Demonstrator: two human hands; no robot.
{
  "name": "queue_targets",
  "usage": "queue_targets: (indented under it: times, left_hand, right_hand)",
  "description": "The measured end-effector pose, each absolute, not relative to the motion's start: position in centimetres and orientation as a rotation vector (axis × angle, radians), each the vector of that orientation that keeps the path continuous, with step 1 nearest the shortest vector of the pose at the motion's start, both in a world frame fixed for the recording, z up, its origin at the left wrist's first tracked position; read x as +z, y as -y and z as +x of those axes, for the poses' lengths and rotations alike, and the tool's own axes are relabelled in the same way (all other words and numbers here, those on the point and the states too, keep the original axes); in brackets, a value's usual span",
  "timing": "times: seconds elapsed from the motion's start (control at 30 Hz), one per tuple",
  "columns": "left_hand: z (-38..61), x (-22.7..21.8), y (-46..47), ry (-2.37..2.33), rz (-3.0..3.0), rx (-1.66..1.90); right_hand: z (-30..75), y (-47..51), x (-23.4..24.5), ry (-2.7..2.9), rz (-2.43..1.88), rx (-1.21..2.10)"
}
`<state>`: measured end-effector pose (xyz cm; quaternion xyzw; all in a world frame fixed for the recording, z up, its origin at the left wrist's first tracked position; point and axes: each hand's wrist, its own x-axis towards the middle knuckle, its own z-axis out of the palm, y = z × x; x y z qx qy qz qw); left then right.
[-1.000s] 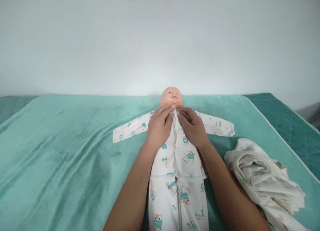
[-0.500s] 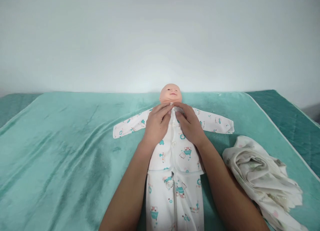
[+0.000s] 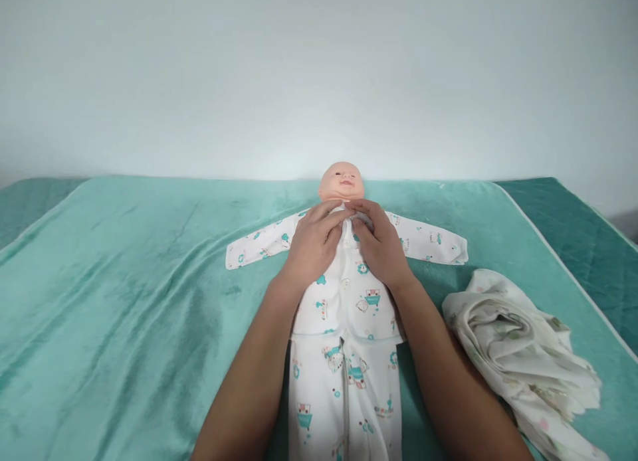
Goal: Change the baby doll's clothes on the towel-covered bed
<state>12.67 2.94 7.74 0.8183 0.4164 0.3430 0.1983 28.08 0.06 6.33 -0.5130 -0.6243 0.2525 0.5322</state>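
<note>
A baby doll [image 3: 341, 182] lies on its back, its head away from me and its arms spread to the sides. It wears a white printed baby shirt [image 3: 333, 311] with buttons down the front, and matching trousers [image 3: 319, 398]. At the collar, just under the doll's chin, my left hand [image 3: 313, 243] and my right hand [image 3: 381, 245] meet from either side. Their fingertips come together on the shirt's front edges, closed on the cloth. Whatever lies right under the fingertips, such as a top button, is hidden.
A teal plush blanket [image 3: 124, 281] with soft creases lies under the doll. To the right is a crumpled white printed cloth [image 3: 518, 348], beside my right forearm. Darker quilted bedding [image 3: 578, 242] shows past the blanket's edge. A pale wall [image 3: 319, 69] stands behind.
Both hands stay at the collar, with the fingertips shifting slightly against each other; the right fingers reach a little farther over. The view has moved slightly. The doll and cloth lie as before.
</note>
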Motion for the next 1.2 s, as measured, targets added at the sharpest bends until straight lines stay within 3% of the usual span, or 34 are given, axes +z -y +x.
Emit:
queue_targets:
  times: [1.2]
  left_hand:
    - [12.8, 7.7, 0.3, -1.138, 2.074, 1.237]
  right_hand:
    - [28.3, 2.3, 5.7, 1.556, -1.242, 0.383]
